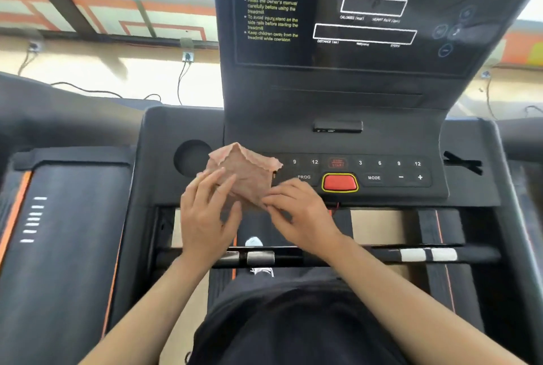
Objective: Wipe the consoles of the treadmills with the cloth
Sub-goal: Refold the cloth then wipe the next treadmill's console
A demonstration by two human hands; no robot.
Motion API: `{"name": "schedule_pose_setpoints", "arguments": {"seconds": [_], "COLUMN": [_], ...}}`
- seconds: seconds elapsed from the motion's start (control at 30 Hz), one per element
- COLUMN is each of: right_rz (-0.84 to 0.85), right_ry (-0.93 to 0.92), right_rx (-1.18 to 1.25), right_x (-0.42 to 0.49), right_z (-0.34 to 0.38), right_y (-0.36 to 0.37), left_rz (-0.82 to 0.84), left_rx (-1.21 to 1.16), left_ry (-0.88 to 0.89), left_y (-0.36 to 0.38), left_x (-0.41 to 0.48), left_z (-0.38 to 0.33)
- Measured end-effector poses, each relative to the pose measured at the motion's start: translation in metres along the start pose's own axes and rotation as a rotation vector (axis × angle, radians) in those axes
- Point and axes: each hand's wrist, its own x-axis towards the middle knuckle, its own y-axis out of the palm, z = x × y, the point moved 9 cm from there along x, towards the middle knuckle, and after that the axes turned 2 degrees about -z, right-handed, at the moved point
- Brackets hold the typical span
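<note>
A folded pinkish-brown cloth (245,172) is held up in front of the treadmill console (338,91), over the left end of its button row. My left hand (207,212) grips the cloth's lower left part, fingers laid against it. My right hand (296,212) pinches the cloth's lower right corner. The cloth covers the leftmost buttons; the numbers 9 and 12, PROG, the red stop button (340,182), MODE and the plus and minus keys show to its right. The dark display panel with a CAUTION text stands above.
A round cup holder (191,157) lies just left of the cloth. A black handlebar (382,254) with white tape crosses below my wrists. A second treadmill's belt (64,232) is on the left. Wall sockets and cables run along the floor behind.
</note>
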Motion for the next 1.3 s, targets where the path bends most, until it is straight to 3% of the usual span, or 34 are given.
{"name": "schedule_pose_setpoints", "arguments": {"seconds": [0.17,0.37,0.5,0.77,0.97,1.1,1.3], "right_rz": [0.023,0.178,0.175,0.058,0.109,0.146,0.122], "right_ry": [0.319,0.737,0.939,1.011,0.924,0.886,0.865], "right_rx": [-0.178,-0.594,-0.736,-0.579,-0.34,-0.287,-0.223], "right_x": [-0.093,-0.186,-0.236,-0.283,-0.293,-0.294,-0.302], "right_z": [-0.066,-0.108,-0.117,-0.131,-0.144,-0.143,-0.132], "right_y": [-0.05,-0.097,-0.114,-0.13,-0.133,-0.134,-0.145], "left_rz": [0.363,0.384,0.419,0.571,0.65,0.688,0.842], "left_rx": [0.326,0.413,0.428,0.384,0.425,0.4,0.257], "left_ry": [0.061,0.104,0.286,0.539,0.663,0.696,0.902], "left_y": [0.061,0.081,0.102,0.166,0.213,0.242,0.292], "left_x": [0.017,0.019,0.022,0.031,0.034,0.034,0.028], "left_z": [0.0,-0.013,-0.054,-0.143,-0.213,-0.261,-0.336]}}
